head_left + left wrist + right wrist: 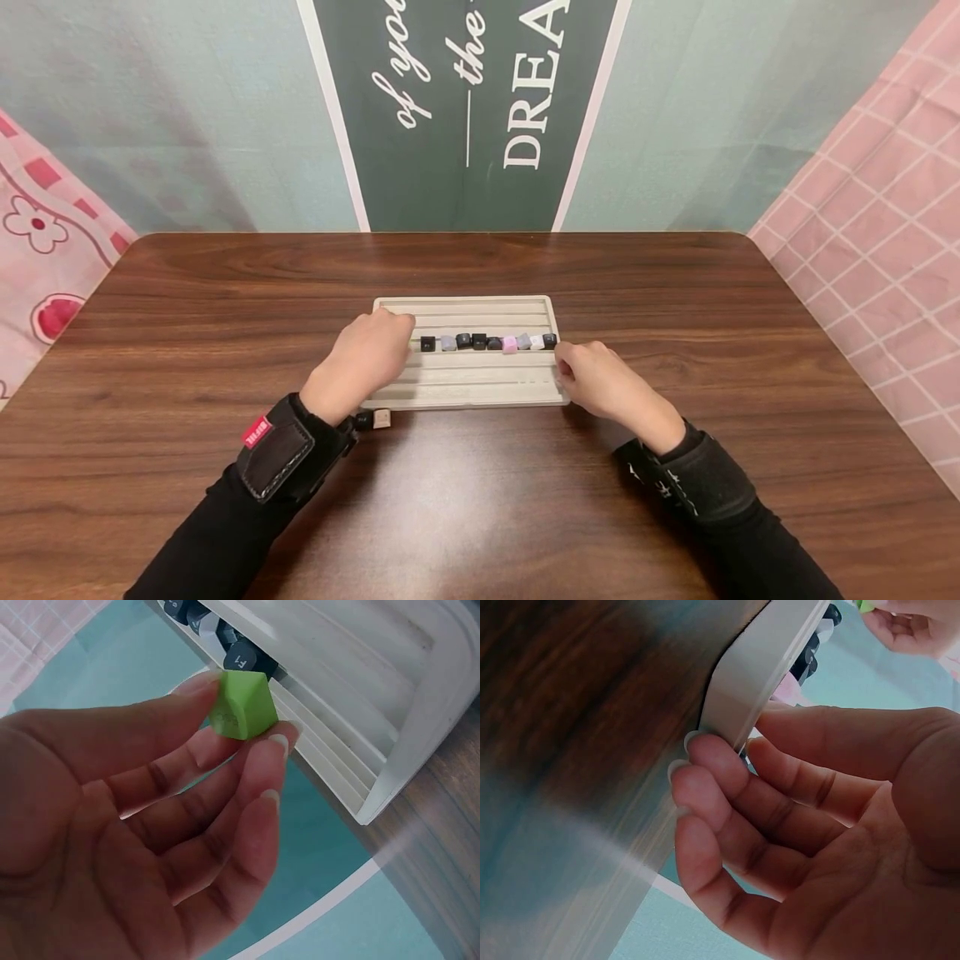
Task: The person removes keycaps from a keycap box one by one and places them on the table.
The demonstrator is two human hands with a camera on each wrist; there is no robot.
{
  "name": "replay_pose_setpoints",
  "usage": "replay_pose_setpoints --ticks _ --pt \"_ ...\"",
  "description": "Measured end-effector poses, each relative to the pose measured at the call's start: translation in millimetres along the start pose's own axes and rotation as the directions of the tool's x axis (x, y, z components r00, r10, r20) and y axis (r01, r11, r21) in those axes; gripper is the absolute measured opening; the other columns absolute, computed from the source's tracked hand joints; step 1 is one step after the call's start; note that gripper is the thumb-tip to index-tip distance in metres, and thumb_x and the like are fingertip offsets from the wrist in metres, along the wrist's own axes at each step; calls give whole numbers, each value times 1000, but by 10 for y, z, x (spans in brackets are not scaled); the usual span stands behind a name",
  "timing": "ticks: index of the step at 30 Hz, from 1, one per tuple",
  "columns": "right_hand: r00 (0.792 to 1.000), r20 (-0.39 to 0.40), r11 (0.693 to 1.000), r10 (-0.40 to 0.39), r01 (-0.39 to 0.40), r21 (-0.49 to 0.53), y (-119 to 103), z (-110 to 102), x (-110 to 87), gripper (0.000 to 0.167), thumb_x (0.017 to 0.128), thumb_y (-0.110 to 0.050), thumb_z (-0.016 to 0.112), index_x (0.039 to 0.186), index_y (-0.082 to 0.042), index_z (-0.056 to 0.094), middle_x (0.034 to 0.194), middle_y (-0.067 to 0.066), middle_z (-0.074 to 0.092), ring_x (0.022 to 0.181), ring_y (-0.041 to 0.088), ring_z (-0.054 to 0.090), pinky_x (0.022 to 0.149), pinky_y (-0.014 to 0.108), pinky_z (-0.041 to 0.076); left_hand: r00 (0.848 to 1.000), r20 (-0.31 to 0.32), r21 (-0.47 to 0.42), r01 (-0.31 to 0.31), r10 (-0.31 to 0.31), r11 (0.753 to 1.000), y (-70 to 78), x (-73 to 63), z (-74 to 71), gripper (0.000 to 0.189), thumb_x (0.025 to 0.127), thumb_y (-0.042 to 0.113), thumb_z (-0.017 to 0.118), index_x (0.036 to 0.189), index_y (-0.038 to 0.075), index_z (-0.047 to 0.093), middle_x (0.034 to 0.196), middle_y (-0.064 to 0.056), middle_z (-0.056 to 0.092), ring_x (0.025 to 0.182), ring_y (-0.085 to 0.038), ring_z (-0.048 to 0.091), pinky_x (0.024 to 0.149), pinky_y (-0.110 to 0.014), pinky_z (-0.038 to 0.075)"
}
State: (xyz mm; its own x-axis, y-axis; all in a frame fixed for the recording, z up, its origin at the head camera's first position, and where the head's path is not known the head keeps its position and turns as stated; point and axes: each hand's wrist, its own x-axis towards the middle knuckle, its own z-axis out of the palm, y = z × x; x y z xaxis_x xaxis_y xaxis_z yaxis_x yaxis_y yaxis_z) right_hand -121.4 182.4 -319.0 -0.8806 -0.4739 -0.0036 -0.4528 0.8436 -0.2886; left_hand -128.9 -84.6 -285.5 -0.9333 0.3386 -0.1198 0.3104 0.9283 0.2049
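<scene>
My left hand pinches a bright green keycap between thumb and fingertips over the left end of a white ridged tray. In the head view the hand hides that keycap. Along one groove of the tray runs a row of several keycaps in black, grey, white and pink, including a pink keycap. A black keycap ends the row nearest my left hand. At the tray's right edge, my right hand grips the rim, thumb at the top and curled fingertips against the outer wall.
A beige keycap and a black keycap lie on the brown wooden table, just off the tray's near left corner beside my left wrist. Behind the table hangs a printed cloth.
</scene>
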Motion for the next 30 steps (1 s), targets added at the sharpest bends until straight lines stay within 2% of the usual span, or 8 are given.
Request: replay_pose_setpoints --ticks 8,11,20,24,30 --pt "1000 1 1000 1 -1 1 6 1 -2 25 77 3 58 64 -9 41 57 -1 37 53 16 39 49 26 30 1000 16 39 -27 27 999 62 -96 0 15 85 -5 47 89 -2 61 78 -16 59 63 -26 56 51 -37 45" --pt "1000 -4 1000 -1 1 2 6 0 -2 25 77 3 58 64 -9 41 57 -1 38 53 16 39 49 26 31 999 19 59 -37 36 998 109 -146 16 14 85 -7 47 85 -1 60 77 -15 58 64 -26 56 50 -37 45" --pt "1000 -7 1000 1 -1 3 7 1 -1 25 77 3 58 64 -10 41 56 -1 37 53 15 39 49 26 30 997 -38 102 -69 73 992 236 -305 91 11 79 -9 54 73 0 55 70 -13 57 65 -29 58 51 -40 47" --pt "1000 -8 1000 -2 2 5 7 1 -1 25 77 3 57 64 -9 40 57 -1 37 53 15 39 49 26 30 997 -50 115 -61 67 991 268 -360 120 14 78 -9 54 69 1 53 67 -11 56 63 -28 57 50 -41 47" --pt "1000 4 1000 6 -6 18 9 -4 -3 24 78 4 57 65 -9 40 58 -1 37 53 14 39 49 26 31 999 -18 137 -28 30 990 325 -409 135 11 78 -7 57 71 1 55 69 -10 55 65 -27 57 53 -41 47"
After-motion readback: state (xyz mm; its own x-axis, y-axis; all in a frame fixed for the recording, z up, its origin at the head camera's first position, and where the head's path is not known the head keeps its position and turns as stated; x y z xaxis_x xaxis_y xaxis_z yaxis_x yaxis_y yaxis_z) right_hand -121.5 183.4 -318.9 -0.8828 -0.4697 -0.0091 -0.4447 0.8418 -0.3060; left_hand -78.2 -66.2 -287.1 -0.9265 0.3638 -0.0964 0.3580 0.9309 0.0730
